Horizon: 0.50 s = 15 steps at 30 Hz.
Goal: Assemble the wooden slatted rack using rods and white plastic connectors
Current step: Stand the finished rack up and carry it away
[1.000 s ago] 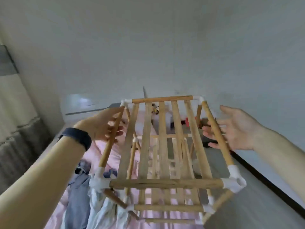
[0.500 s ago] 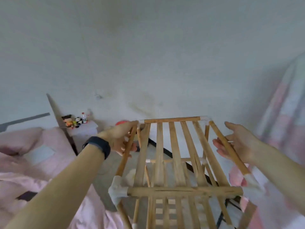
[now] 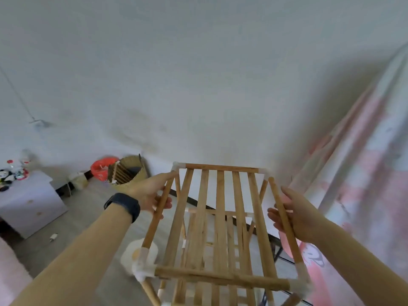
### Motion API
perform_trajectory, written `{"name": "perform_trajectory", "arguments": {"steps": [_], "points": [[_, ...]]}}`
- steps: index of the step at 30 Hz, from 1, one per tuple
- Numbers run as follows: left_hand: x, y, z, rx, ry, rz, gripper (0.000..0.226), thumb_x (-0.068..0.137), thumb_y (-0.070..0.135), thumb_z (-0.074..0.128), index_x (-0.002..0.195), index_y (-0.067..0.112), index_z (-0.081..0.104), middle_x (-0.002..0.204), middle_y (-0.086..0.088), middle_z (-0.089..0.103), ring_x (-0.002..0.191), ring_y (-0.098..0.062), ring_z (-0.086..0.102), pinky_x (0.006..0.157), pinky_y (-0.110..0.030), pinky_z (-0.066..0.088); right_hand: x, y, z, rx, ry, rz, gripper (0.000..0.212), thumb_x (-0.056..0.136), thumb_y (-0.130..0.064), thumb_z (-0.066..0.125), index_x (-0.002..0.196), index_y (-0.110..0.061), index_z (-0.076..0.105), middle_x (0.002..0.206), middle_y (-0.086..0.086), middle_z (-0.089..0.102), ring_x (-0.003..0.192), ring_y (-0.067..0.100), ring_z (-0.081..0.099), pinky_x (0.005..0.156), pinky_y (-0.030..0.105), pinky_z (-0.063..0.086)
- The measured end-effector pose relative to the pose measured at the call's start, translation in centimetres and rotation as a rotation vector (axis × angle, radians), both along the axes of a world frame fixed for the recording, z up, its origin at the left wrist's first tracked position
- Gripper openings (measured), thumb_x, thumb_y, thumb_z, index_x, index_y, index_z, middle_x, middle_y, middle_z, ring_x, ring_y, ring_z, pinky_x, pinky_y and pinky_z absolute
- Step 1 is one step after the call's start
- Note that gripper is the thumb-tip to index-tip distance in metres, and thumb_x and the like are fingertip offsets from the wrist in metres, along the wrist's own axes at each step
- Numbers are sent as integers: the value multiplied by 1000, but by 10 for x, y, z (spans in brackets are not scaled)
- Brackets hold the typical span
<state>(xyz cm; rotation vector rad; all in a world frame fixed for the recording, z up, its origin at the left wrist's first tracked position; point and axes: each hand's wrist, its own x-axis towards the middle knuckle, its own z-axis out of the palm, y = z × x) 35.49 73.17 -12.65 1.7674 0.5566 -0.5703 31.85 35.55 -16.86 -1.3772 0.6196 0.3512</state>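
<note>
Pale wall and grey floor behind, woven basket near the wall. Between both hands, wooden slatted rack upright, top shelf facing up. On one side, left hand grip curled round the left side rod. On the other, right hand grip open, palm pressed on the right side rod, likely to push rods snug into white connectors.

text: none readable | bottle labels: too blurred to read
</note>
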Motion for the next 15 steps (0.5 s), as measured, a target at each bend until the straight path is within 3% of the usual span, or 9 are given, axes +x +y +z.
{"name": "perform_trajectory", "arguments": {"steps": [3,7,10,13,15], "points": [[58,3,-29,29,21,12,60,87,66,62,114,12,60,104,-18,65,90,-32,67,70,-54,53,44,11,-31,6,51,-44,80,78,-68,71,116,1,63,101,21,73,73,28,74,63,35,61],[148,9,-83,37,79,18,55,89,62,63,109,11,60,105,-18,66,88,-32,67,72,-52,50,119,18,-91,12,147,-114,77,79,-68,71,116,-2,62,102,21,76,79,32,73,83,47,59],[214,16,-118,8,94,44,62,83,67,65,114,13,59,105,-17,68,88,-30,67,57,-44,50,178,36,-139,-23,217,-98,79,83,-71,64,113,2,66,97,21,76,84,30,71,77,44,51],[268,23,-155,22,200,104,68,77,74,66,109,15,57,104,-16,66,91,-30,64,54,-40,49,225,52,-167,50,343,-130,69,84,-70,62,107,-6,67,98,16,70,90,29,66,75,43,44],[296,23,-174,8,230,147,62,82,71,62,108,15,58,96,-13,62,82,-25,59,52,-33,51,254,69,-178,81,396,-170,61,85,-66,65,101,-8,67,99,14,67,91,27,64,70,41,44]]}}
